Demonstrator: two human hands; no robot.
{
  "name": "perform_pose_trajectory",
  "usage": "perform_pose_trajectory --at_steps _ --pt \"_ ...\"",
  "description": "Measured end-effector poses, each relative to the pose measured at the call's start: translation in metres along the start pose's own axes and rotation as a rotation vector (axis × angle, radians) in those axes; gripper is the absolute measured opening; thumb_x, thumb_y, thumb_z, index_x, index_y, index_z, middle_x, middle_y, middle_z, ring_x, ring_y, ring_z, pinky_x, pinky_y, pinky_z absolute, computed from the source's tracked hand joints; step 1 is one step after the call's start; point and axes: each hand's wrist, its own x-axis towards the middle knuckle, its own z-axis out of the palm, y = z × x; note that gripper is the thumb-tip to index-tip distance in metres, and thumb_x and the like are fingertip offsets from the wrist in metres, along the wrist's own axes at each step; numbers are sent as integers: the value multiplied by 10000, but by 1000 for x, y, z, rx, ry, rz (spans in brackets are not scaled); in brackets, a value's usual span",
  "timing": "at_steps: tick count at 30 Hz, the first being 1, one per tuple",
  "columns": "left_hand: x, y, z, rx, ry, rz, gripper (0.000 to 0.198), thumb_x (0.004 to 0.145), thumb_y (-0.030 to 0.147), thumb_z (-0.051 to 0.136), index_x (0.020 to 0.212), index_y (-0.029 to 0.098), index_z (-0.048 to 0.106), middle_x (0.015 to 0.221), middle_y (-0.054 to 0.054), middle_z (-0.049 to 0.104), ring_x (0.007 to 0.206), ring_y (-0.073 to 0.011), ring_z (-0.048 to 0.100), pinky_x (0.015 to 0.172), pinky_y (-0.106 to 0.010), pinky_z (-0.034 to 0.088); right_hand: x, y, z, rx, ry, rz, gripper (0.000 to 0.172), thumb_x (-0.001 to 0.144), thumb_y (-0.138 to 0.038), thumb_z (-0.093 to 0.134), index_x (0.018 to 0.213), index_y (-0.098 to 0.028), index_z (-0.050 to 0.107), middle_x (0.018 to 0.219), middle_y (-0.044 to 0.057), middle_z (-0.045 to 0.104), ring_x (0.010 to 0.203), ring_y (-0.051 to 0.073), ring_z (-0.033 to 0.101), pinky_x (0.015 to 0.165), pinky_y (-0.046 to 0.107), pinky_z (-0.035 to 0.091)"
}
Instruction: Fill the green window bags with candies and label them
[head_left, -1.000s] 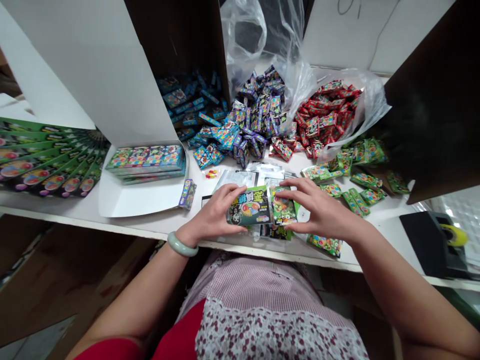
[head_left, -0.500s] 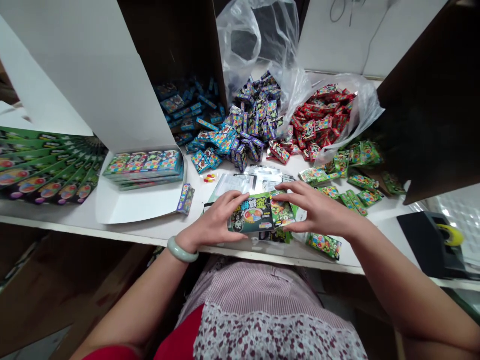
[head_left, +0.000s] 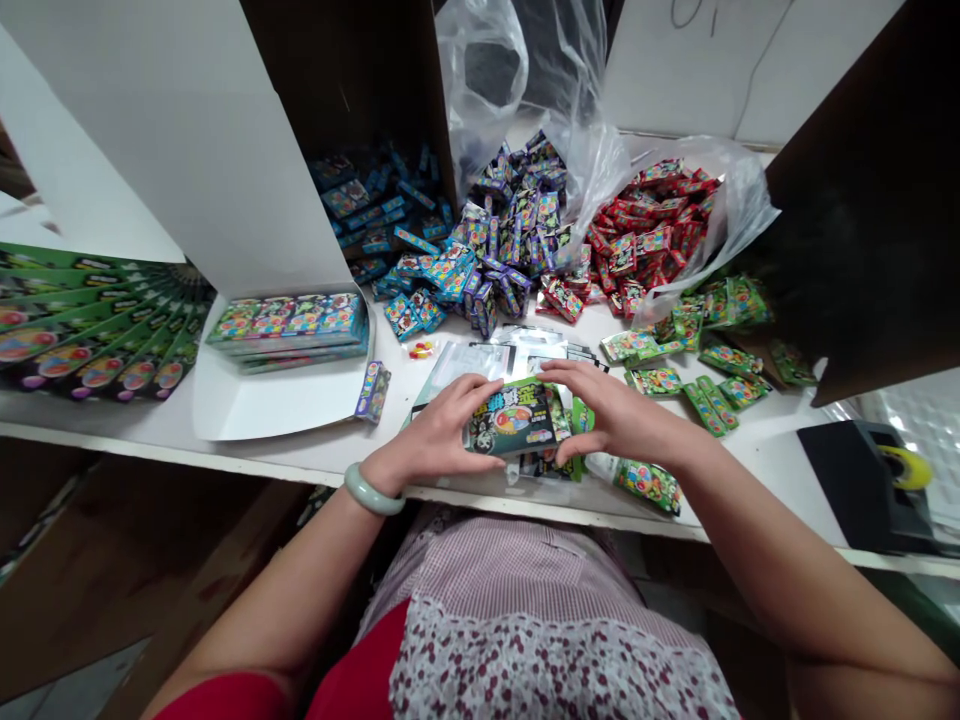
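A dark green printed packet (head_left: 516,420) lies between my hands near the table's front edge. My left hand (head_left: 448,425) grips its left end, fingers along the top and thumb below. At the packet's right end is my right hand (head_left: 611,412), with fingers above and thumb below, closed round that end. Part of a small green candy pack (head_left: 561,412) shows there, partly hidden by the fingers. Flat clear-and-printed bags (head_left: 480,360) lie under and behind the packet. Just right of my right hand rests a loose green pack (head_left: 651,484).
An open white box (head_left: 285,400) holds stacked multicoloured packs at left, beside fanned green cards (head_left: 97,330). Blue (head_left: 442,270), purple (head_left: 525,220) and red packs (head_left: 652,235) are heaped behind, green packs (head_left: 731,360) at right. A tape dispenser (head_left: 862,480) stands far right.
The green pack at the right end has gone from fully visible beside the dark packet to mostly covered. My right hand has moved slightly left, its thumb nearer the packet.
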Motion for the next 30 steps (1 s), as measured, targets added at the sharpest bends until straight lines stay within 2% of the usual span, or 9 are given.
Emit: perform_pose_trajectory --at_steps 2,4,6,8,10,13,18,24,30 --pt "-1 -1 1 30 51 -25 951 675 469 785 1456 254 287 1280 -133 432 1199 -334 469 1011 -540 445 -2 -3 7 49 122 43 813 696 -516 767 1366 -241 399 1383 155 474 1286 314 455 1041 515 418" --pt "-3 -2 1 64 90 -41 952 680 449 784 1462 247 281 1290 -136 429 1205 -339 461 1019 -546 433 -4 -11 16 68 236 87 609 808 -433 699 1333 -267 438 1246 115 585 1182 291 533 987 503 454" --pt "-5 -3 1 79 98 -45 958 683 432 783 1470 241 270 1301 -140 428 1216 -341 455 1029 -544 426 -6 -17 24 103 274 97 426 896 -334 609 1299 -282 482 1131 82 653 1089 262 582 947 480 471" --pt "-5 -5 -1 81 100 -56 966 686 418 783 1477 245 257 1306 -136 432 1220 -338 458 1034 -540 427 -3 -13 30 184 279 97 379 927 -292 558 1301 -280 495 1123 69 675 1073 238 599 948 453 468" --pt "-6 -7 -4 94 120 -80 967 689 408 782 1482 262 248 1310 -129 434 1223 -339 461 1038 -545 427 6 7 29 249 333 185 356 937 -295 532 1290 -254 512 1099 63 694 1035 212 627 926 410 484" --pt "-9 -10 -11 130 156 -115 956 696 392 774 1483 288 242 1333 -120 421 1249 -350 446 1049 -556 421 32 61 17 151 412 468 279 923 -297 533 1180 -210 598 1033 62 715 952 197 657 860 353 504" --pt "-17 -11 -13 146 163 -168 953 703 340 771 1482 307 223 1356 -112 409 1272 -344 446 1051 -537 436 85 135 5 -14 451 666 188 856 -291 616 974 -163 687 1082 134 691 1064 271 612 938 391 429" --pt "-22 -20 -9 157 165 -188 963 692 326 775 1484 307 229 1366 -112 426 1259 -341 475 1036 -506 465 111 158 26 -37 531 848 397 661 -440 779 901 -154 644 1053 167 655 1058 339 579 910 457 413" --pt "-22 -25 -12 156 178 -185 939 701 361 768 1483 301 251 1361 -109 443 1261 -343 477 1032 -496 470 105 177 29 165 537 803 278 709 -423 684 803 -199 551 734 2 626 714 194 615 649 314 496"
